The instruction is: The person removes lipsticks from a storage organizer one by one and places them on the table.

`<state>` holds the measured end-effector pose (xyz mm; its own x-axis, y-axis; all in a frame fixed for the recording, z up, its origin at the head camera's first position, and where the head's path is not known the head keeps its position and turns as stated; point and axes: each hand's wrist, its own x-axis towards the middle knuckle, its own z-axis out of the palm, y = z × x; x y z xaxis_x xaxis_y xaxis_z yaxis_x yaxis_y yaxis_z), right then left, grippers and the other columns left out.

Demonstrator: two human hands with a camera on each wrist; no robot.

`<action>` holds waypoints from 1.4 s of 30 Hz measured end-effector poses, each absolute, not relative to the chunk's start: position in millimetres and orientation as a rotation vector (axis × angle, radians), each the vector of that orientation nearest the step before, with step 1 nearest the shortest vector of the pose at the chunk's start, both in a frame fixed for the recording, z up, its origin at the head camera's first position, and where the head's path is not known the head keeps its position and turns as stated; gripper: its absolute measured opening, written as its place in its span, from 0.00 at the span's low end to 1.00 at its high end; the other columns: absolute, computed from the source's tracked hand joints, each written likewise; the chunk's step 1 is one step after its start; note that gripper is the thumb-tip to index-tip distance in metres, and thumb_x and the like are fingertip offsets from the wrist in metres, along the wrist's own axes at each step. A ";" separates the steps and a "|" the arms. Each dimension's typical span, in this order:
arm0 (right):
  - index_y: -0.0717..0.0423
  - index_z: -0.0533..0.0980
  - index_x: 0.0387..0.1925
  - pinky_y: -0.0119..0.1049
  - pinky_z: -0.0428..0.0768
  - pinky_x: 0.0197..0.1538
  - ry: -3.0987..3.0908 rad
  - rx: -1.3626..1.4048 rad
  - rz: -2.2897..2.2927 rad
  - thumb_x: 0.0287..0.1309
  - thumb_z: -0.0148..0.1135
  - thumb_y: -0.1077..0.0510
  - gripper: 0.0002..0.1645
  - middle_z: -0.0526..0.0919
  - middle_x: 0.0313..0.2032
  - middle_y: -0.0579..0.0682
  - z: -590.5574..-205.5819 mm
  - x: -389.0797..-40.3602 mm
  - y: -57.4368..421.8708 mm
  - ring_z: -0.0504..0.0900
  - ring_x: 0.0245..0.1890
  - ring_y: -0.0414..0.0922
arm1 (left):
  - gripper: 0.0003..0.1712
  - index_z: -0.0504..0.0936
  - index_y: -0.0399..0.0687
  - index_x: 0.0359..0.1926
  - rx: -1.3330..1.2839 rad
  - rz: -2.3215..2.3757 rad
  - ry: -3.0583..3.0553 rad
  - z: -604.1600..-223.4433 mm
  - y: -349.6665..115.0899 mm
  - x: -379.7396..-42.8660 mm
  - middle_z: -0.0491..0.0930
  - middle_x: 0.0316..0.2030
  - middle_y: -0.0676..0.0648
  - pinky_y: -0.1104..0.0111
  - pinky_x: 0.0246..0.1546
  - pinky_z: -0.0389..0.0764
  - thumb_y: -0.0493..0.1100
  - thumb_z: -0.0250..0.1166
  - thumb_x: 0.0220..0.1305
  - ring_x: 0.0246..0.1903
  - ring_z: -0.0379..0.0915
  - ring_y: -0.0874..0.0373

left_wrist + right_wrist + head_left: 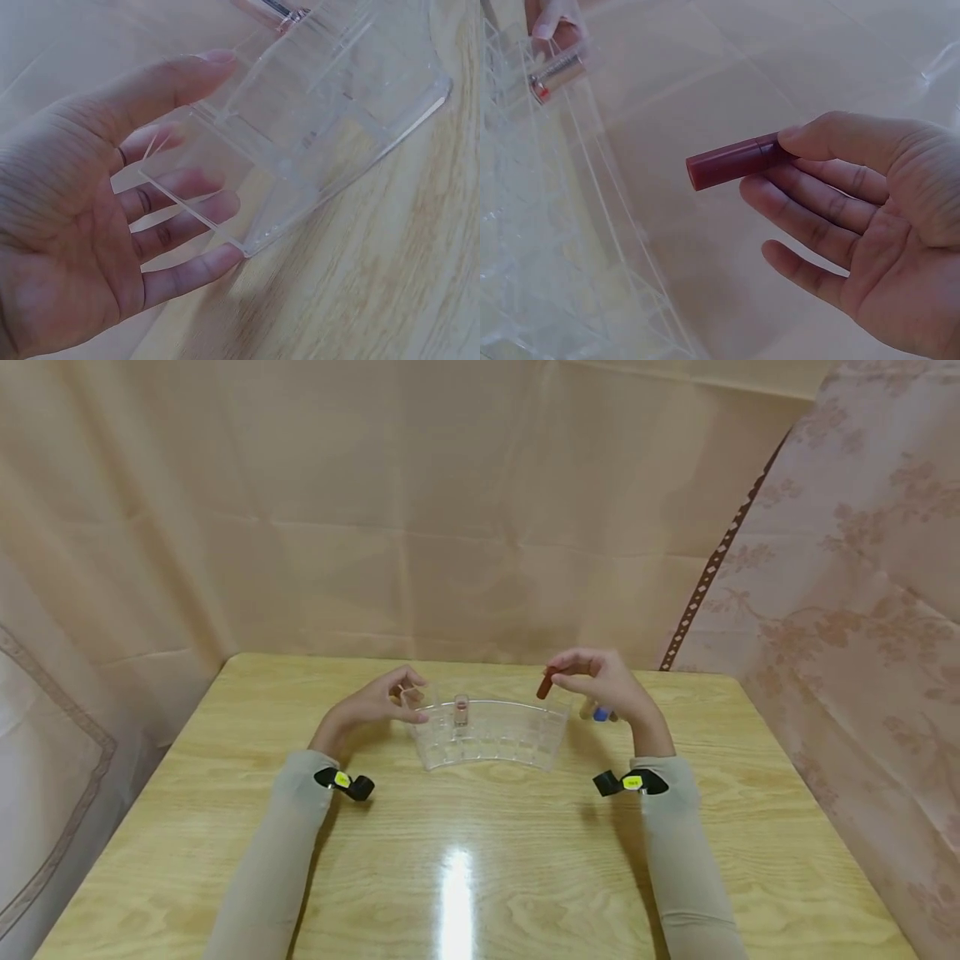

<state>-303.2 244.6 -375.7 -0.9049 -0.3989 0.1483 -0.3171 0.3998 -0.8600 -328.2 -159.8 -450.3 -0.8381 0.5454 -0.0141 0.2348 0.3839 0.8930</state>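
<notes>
A clear plastic lipstick organizer (495, 750) with a curved front and several compartments stands near the table's far side. At its left end my left hand (386, 697) grips the side, thumb at the upper edge and fingers (187, 274) around the outer wall. One lipstick in a clear and rose-gold case (461, 712) stands in a compartment left of the middle. My right hand (600, 681) pinches a dark red lipstick tube (731, 161) between thumb and fingers, above and right of the organizer's right end, apart from it.
A small blue item (601, 714) shows just below my right hand, partly hidden; its kind is unclear. The wooden table (525, 860) runs back to a beige curtain (480, 527). A patterned cloth (862, 568) hangs at the right.
</notes>
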 end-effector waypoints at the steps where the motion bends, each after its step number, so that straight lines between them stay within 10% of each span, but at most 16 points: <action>1: 0.57 0.83 0.52 0.32 0.78 0.26 2.566 -0.631 -1.523 0.65 0.69 0.54 0.17 0.88 0.49 0.58 -374.8 -302.7 246.5 0.84 0.28 0.38 | 0.33 0.69 0.35 0.60 0.682 1.432 2.343 -450.5 -160.7 -326.9 0.74 0.54 0.35 0.59 0.52 0.71 0.38 0.75 0.59 0.53 0.70 0.43; 7: 0.55 0.82 0.52 0.37 0.74 0.14 2.586 -0.576 -1.483 0.65 0.69 0.52 0.18 0.88 0.49 0.57 -366.0 -299.3 263.9 0.78 0.16 0.42 | 0.33 0.69 0.36 0.62 0.654 1.435 2.357 -452.4 -164.9 -320.4 0.74 0.55 0.34 0.59 0.52 0.71 0.40 0.75 0.60 0.52 0.70 0.43; 14: 0.70 0.81 0.50 0.26 0.80 0.49 2.576 -0.728 -1.669 0.64 0.67 0.66 0.15 0.90 0.42 0.43 -363.1 -297.9 289.2 0.87 0.44 0.35 | 0.32 0.71 0.39 0.61 0.652 1.441 2.380 -451.3 -165.5 -319.2 0.76 0.55 0.34 0.59 0.52 0.71 0.39 0.75 0.60 0.51 0.70 0.42; 42: 0.73 0.78 0.53 0.21 0.79 0.48 2.709 -0.554 -1.558 0.66 0.65 0.65 0.18 0.89 0.41 0.37 -362.7 -284.9 361.4 0.87 0.42 0.33 | 0.34 0.70 0.38 0.63 0.663 1.435 2.385 -452.5 -161.0 -317.0 0.76 0.56 0.33 0.59 0.50 0.71 0.41 0.75 0.61 0.52 0.71 0.42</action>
<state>-284.9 361.4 -362.7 -0.9387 -0.2817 0.1989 -0.3136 0.4575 -0.8321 -317.0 -161.0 -452.5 -0.8558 0.5173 -0.0028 0.2400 0.4018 0.8837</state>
